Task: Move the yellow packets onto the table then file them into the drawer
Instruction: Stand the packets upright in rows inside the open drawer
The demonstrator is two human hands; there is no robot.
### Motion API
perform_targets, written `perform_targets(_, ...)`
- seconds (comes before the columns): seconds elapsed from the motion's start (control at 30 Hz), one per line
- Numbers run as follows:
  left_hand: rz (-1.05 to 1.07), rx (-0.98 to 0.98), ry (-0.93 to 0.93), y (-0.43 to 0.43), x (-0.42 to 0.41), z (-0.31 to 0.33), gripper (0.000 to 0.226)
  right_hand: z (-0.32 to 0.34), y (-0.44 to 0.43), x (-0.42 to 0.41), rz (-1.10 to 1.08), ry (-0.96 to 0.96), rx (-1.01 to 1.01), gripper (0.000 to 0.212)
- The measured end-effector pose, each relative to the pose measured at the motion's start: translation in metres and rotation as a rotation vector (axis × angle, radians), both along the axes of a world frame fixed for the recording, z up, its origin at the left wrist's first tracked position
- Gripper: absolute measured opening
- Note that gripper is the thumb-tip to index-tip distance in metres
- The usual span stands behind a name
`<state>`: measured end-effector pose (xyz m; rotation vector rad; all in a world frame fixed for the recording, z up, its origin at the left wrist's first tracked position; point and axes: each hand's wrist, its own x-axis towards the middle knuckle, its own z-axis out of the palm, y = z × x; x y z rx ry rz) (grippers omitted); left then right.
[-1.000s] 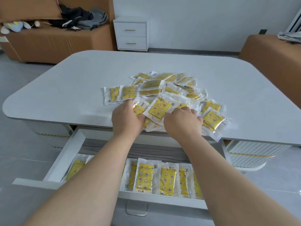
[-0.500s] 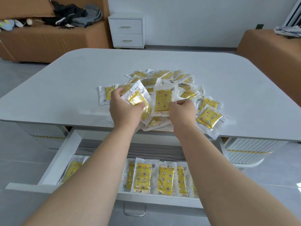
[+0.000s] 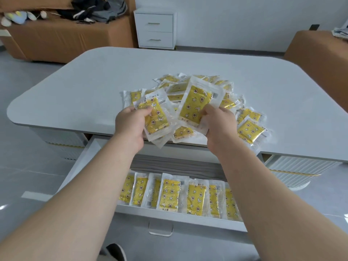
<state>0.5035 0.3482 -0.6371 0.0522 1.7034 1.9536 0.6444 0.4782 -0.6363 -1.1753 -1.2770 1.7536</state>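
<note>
A heap of yellow packets (image 3: 228, 102) in clear wrappers lies on the white table (image 3: 98, 87) near its front edge. My left hand (image 3: 130, 125) grips a small stack of yellow packets (image 3: 156, 117), held just above the table's edge. My right hand (image 3: 220, 123) pinches one yellow packet (image 3: 197, 102) by its lower corner and holds it upright over the heap. Below the table the white drawer (image 3: 169, 217) stands pulled out, with a row of several yellow packets (image 3: 169, 193) standing side by side along its front.
A brown sofa (image 3: 62, 38) with clothes and a white two-drawer cabinet (image 3: 155, 32) stand behind the table. Another brown seat (image 3: 320, 53) is at the right. A dark shoe (image 3: 114, 251) shows on the grey floor under the drawer.
Both hands have lifted off the heap, each with packets picked up. The right hand's packet now stands higher and more upright, and the left hand's stack has come toward the table's front edge.
</note>
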Motion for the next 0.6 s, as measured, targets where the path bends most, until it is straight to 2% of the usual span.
perform_targets(0.03,-0.025,0.002,-0.016,-0.004,0.001,0.001,0.026,0.001,-0.003,-0.001,0.027,0.046,-0.04,0.003)
perform_targets(0.13,-0.167,-0.046,-0.029,-0.016,0.004,0.001,0.027,0.002,-0.011,0.001,0.156,0.149,-0.117,0.027)
perform_targets(0.2,-0.246,-0.081,-0.02,-0.022,0.003,0.0,0.026,0.001,-0.015,0.002,0.267,0.146,-0.098,0.042)
perform_targets(0.27,-0.354,-0.135,0.017,-0.03,-0.001,-0.001,0.027,-0.002,-0.019,0.004,0.372,0.064,0.009,0.046)
perform_targets(0.37,-0.595,-0.283,0.048,-0.044,-0.008,-0.005,0.026,-0.004,-0.022,0.006,0.532,-0.061,0.153,0.033)
perform_targets(0.47,-0.813,-0.543,0.094,-0.055,-0.012,-0.016,0.036,-0.004,-0.026,0.009,0.668,-0.157,0.203,0.022)
perform_targets(0.6,-0.987,-0.86,0.135,-0.056,-0.01,-0.042,0.035,-0.008,-0.03,0.011,0.721,-0.311,0.297,0.014)
